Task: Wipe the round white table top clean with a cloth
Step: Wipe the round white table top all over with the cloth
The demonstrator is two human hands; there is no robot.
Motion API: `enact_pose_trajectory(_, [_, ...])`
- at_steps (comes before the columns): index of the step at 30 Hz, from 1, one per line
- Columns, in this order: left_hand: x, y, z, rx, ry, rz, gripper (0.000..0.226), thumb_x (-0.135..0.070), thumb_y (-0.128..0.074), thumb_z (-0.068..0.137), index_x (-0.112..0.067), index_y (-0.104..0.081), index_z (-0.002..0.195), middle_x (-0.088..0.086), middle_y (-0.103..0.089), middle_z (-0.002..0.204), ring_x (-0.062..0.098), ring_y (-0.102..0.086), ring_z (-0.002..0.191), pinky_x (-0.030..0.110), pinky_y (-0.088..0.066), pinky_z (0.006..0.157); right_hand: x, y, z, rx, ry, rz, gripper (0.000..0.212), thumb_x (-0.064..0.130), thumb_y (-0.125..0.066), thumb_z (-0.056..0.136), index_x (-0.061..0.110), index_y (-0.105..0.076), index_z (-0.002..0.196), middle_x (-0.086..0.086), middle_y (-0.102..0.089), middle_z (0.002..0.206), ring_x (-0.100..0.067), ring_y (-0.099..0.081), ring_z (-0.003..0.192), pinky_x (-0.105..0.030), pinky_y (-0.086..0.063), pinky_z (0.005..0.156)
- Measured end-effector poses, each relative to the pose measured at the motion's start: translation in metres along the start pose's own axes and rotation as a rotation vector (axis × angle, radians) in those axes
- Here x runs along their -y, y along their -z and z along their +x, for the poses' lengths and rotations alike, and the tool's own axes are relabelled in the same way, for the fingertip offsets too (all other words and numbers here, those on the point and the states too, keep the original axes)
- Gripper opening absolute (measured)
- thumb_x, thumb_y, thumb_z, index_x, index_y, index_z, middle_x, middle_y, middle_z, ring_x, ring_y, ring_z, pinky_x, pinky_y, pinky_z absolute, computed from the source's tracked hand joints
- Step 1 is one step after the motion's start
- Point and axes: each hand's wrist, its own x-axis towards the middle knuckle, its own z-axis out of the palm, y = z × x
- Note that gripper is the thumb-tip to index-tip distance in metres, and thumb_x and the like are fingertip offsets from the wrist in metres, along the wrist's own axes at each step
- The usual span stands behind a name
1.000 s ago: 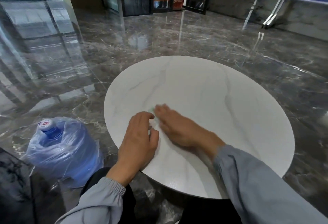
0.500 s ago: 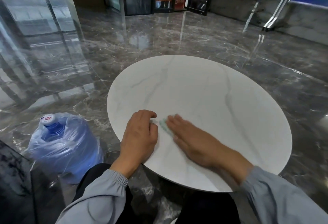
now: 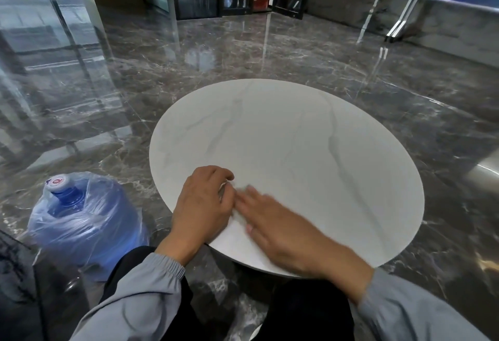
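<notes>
The right hand [image 3: 280, 230] is lying flat, fingers together, hiding the cloth beneath it on the near edge of the table top [image 3: 310, 157]. The left hand [image 3: 202, 203] is curling beside it. The cloth might be slipping off the edge.

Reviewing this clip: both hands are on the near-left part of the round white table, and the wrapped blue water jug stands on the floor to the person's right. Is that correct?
Not quite. The head view shows the water jug on the floor to the person's left, beside the left hand, not the right. The rest holds: the left hand and the right hand both rest on the near-left part of the round white table.
</notes>
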Motion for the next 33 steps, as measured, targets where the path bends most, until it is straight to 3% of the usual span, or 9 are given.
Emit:
enact_pose_trajectory(5, [-0.005,0.003,-0.001,0.035,-0.057,0.024,0.026,-0.038,-0.051,0.095,-0.024,-0.071,0.104,-0.009,-0.067,0.106,0.015,-0.058,0.108,0.038,-0.047,0.093,-0.019,0.010,-0.007,0.010,-0.042,-0.037,0.053,0.037,-0.020,0.112,0.038,0.000,0.162,0.016,0.008,0.169,0.000,0.014,0.154,-0.026,0.008,0.124])
enact_pose_trajectory(8, [-0.007,0.003,-0.003,0.084,-0.145,0.092,0.024,-0.036,-0.056,0.095,-0.023,-0.072,0.107,-0.008,-0.068,0.109,0.018,-0.059,0.110,0.040,-0.047,0.092,-0.099,0.035,-0.014,-0.021,-0.362,-0.031,0.053,0.036,-0.017,0.112,0.038,-0.001,0.162,0.014,0.004,0.170,-0.004,0.008,0.156,-0.034,0.001,0.128])
enact_pose_trajectory(11, [-0.011,0.001,0.001,0.156,-0.240,0.165,0.027,-0.042,-0.053,0.098,-0.027,-0.071,0.111,-0.011,-0.066,0.114,0.017,-0.059,0.113,0.039,-0.045,0.093,-0.137,0.051,-0.018,-0.094,-0.601,-0.028,0.056,0.034,-0.021,0.112,0.024,-0.006,0.164,0.000,-0.002,0.172,-0.018,-0.001,0.158,-0.039,-0.005,0.126])
enact_pose_trajectory(16, [-0.046,-0.017,0.008,0.422,-0.245,0.235,0.047,-0.066,-0.027,0.100,-0.044,-0.051,0.134,-0.020,-0.047,0.146,0.011,-0.040,0.138,0.049,-0.031,0.111,-0.065,0.026,-0.001,-0.048,-0.286,0.037,0.056,0.034,-0.022,0.112,0.023,-0.006,0.165,0.008,0.002,0.171,-0.010,0.008,0.157,-0.032,0.001,0.126])
enact_pose_trajectory(19, [-0.049,-0.022,0.006,0.405,-0.219,0.218,0.047,-0.067,-0.024,0.101,-0.045,-0.050,0.133,-0.022,-0.045,0.146,0.010,-0.037,0.140,0.051,-0.026,0.113,-0.098,0.032,-0.013,-0.034,-0.298,-0.004,0.054,0.034,-0.019,0.112,0.030,-0.003,0.164,0.012,0.002,0.171,-0.006,0.007,0.156,-0.037,0.000,0.127])
enact_pose_trajectory(23, [-0.046,-0.023,0.004,0.386,-0.205,0.214,0.043,-0.070,-0.027,0.101,-0.046,-0.048,0.131,-0.028,-0.042,0.144,0.005,-0.032,0.141,0.048,-0.022,0.117,-0.211,0.065,-0.064,-0.117,-0.710,-0.082,0.055,0.033,-0.017,0.110,0.028,-0.007,0.164,0.003,-0.005,0.172,-0.014,-0.004,0.157,-0.051,-0.008,0.126])
enact_pose_trajectory(27, [-0.049,-0.027,0.007,0.391,-0.196,0.226,0.041,-0.073,-0.030,0.098,-0.046,-0.048,0.125,-0.028,-0.042,0.139,0.007,-0.032,0.139,0.048,-0.022,0.117,-0.267,0.087,-0.077,-0.213,-1.001,-0.071,0.050,0.028,-0.019,0.107,0.011,-0.036,0.151,-0.012,-0.035,0.155,-0.032,-0.031,0.145,-0.054,-0.026,0.118])
enact_pose_trajectory(30, [-0.049,-0.030,0.007,0.382,-0.201,0.240,0.043,-0.074,-0.031,0.097,-0.046,-0.047,0.125,-0.027,-0.042,0.139,0.008,-0.033,0.139,0.048,-0.023,0.117,-0.241,0.081,-0.032,-0.229,-0.869,-0.129,0.047,0.026,-0.021,0.103,0.003,-0.043,0.138,-0.017,-0.043,0.138,-0.040,-0.042,0.128,-0.053,-0.038,0.105])
enact_pose_trajectory(33, [-0.047,-0.031,0.009,0.393,-0.202,0.245,0.042,-0.073,-0.032,0.097,-0.047,-0.048,0.126,-0.026,-0.043,0.139,0.010,-0.036,0.138,0.048,-0.025,0.116,-0.180,0.059,0.022,-0.139,-0.577,-0.060,0.048,0.023,-0.028,0.108,0.007,-0.029,0.153,-0.013,-0.029,0.160,-0.035,-0.024,0.147,-0.051,-0.027,0.116])
